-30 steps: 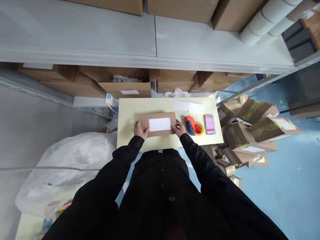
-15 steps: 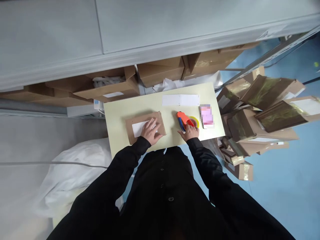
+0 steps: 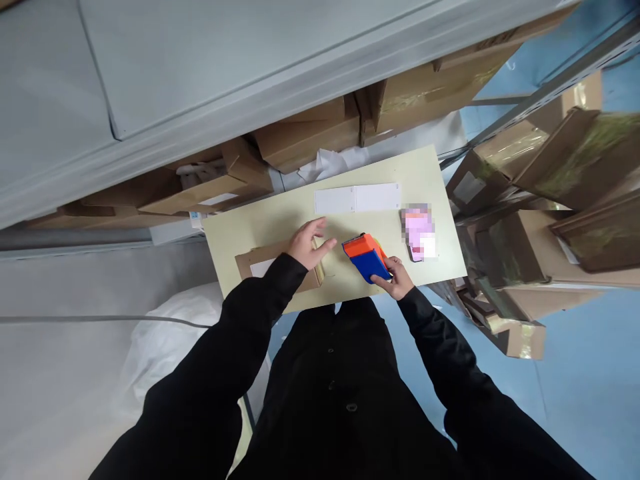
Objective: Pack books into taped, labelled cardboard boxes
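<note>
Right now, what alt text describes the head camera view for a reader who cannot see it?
The right hand holds an orange and blue tape dispenser over a pale table. The open left hand is near a cardboard box, partly hidden by a black sleeve. White paper slips and a pixelated pink item also lie on the table.

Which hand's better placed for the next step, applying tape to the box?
Probably the right hand: its fingers already grip the dispenser. The left is open by the box, better placed to steady it.
</note>
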Available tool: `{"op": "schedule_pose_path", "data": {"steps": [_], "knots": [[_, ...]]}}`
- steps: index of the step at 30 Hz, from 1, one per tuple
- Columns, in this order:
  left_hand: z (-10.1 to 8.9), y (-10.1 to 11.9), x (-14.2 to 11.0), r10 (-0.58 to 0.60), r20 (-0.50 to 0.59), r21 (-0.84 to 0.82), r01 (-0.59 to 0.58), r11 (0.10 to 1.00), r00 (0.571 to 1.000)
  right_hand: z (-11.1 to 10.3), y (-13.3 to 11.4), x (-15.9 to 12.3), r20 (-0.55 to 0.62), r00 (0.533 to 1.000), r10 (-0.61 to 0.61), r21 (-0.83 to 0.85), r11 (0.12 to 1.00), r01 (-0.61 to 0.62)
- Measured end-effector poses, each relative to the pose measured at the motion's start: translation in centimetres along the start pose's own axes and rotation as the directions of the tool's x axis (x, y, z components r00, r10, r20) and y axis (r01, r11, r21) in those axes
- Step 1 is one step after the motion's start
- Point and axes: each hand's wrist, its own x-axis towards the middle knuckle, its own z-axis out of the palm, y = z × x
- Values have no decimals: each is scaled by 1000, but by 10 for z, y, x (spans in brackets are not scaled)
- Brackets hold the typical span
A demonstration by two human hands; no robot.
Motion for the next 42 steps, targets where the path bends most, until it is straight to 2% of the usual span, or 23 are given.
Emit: {"op": "schedule_pose_path", "data": {"steps": [2,4,6,8,11,14,16,20,22,26,29,31,33,36,38,40,42], "knots": [[0,11,13,-57,193,-163,89,983,979,-5,-1,-3,29,999,-30,102,994,27],[2,20,21,-45,381,-251,150,956,924,-5,-2,-5,61,997,-47,168,985,36],[5,24,27,-23,481,-304,192,933,876,-3,-3,-7,100,993,-68,217,975,45],[10,23,30,-32,529,-352,254,901,848,-2,-4,-8,127,988,-91,252,966,56],[16,13,32,-79,566,-411,364,836,821,-2,-5,-10,134,984,-119,279,957,78],[20,5,34,-143,560,-422,429,799,816,-3,-5,-9,130,984,-121,278,957,81],[18,5,35,-181,560,-421,466,778,809,-3,-5,-8,131,985,-113,274,959,74],[9,11,39,-226,603,-407,539,738,765,-2,-2,-7,129,984,-119,282,956,78],[6,15,43,-243,593,-346,516,784,768,-1,-1,-7,110,988,-108,297,952,71],[12,22,54,-299,491,-134,410,902,818,7,-1,-8,88,996,-5,435,900,-33],[19,28,67,-345,456,45,365,930,820,20,-5,-5,62,986,154,646,747,-157],[23,31,78,-385,451,208,325,923,805,32,-7,-3,58,957,283,767,601,-224],[26,30,90,-440,446,365,291,885,779,42,-4,-4,123,920,371,852,436,-290],[27,20,108,-507,406,551,239,800,760,58,12,-22,325,866,380,884,202,-421],[30,8,116,-540,378,674,176,717,752,72,27,-43,440,820,367,861,85,-501],[35,-7,117,-555,387,785,53,617,736,91,38,-63,512,775,371,837,-14,-547],[42,-21,112,-505,422,849,-133,512,753,113,40,-77,555,745,372,820,-89,-566]]}}
